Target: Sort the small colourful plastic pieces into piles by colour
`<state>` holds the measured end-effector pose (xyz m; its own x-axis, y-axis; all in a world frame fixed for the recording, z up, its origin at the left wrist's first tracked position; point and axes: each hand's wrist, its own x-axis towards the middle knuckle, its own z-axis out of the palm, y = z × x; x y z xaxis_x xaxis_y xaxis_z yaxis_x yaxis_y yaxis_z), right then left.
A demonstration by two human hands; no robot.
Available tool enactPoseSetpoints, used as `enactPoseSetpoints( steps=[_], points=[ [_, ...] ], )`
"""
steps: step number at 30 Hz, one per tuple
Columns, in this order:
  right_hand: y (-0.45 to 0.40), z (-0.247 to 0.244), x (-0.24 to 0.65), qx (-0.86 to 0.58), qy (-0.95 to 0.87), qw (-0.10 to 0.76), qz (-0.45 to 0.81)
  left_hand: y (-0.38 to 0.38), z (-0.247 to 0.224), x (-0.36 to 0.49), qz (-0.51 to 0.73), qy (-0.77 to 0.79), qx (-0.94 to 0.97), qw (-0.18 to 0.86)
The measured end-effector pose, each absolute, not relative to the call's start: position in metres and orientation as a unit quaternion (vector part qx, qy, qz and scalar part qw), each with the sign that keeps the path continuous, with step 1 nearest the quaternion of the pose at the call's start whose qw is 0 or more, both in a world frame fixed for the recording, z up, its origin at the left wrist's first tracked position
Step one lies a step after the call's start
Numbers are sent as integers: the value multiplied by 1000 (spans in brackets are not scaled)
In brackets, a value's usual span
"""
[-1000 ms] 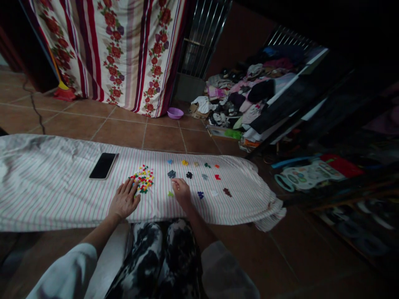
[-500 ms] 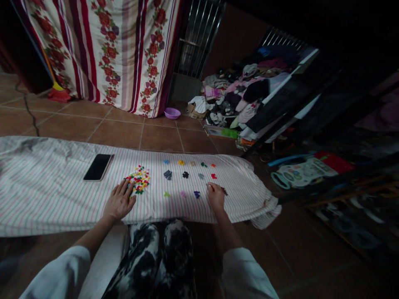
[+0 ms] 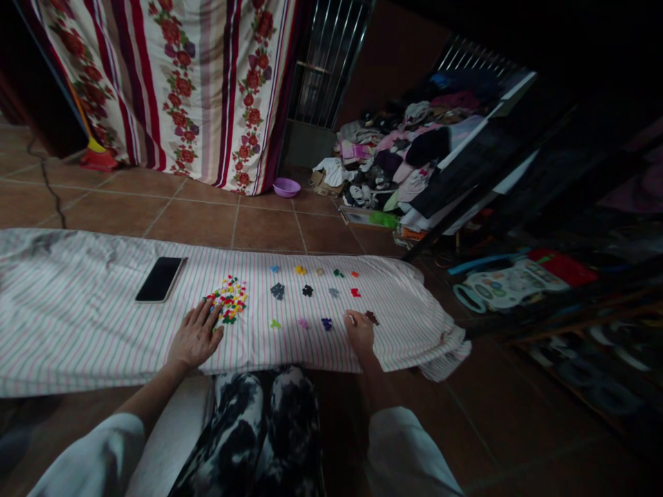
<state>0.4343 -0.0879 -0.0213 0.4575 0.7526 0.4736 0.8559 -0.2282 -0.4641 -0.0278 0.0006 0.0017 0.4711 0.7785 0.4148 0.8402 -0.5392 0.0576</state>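
Observation:
My left hand (image 3: 195, 335) lies flat on the striped cloth (image 3: 98, 324), fingers stretched out, its fingertips at the near-left edge of a mixed pile of small coloured pieces (image 3: 233, 298). My right hand (image 3: 359, 333) rests on the cloth farther right with fingers closed in a pinch; a tiny pale spot shows at the fingertips, too small to name. Beside it lie a dark blue cluster (image 3: 326, 324) and a brown cluster (image 3: 371, 317). Small single-colour clusters sit in rows, among them dark grey pieces (image 3: 277, 291), black pieces (image 3: 307, 291), red pieces (image 3: 355, 293) and yellow pieces (image 3: 300, 270).
A black-screened phone (image 3: 160, 279) lies left of the mixed pile. Beyond the cloth, a purple basin (image 3: 286, 187) stands on the tiled floor near a flowered curtain (image 3: 217, 90) and a heap of clothes (image 3: 394, 148). Dark shelving (image 3: 570, 304) borders the right side.
My right hand has shifted slightly down and left, uncovering more of the brown cluster. My left hand keeps its place by the mixed pile.

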Motion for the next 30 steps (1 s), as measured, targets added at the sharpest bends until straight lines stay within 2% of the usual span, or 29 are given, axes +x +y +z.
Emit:
enactPoseSetpoints(
  steps=[12, 30],
  points=[
    [-87, -31, 432, -752, -538, 365, -106, 0, 2, -27, -201, -484, -850, 50],
    [-89, -32, 432, -745, -565, 333, -120, 0, 2, -26, -205, -489, -847, 38]
  ],
)
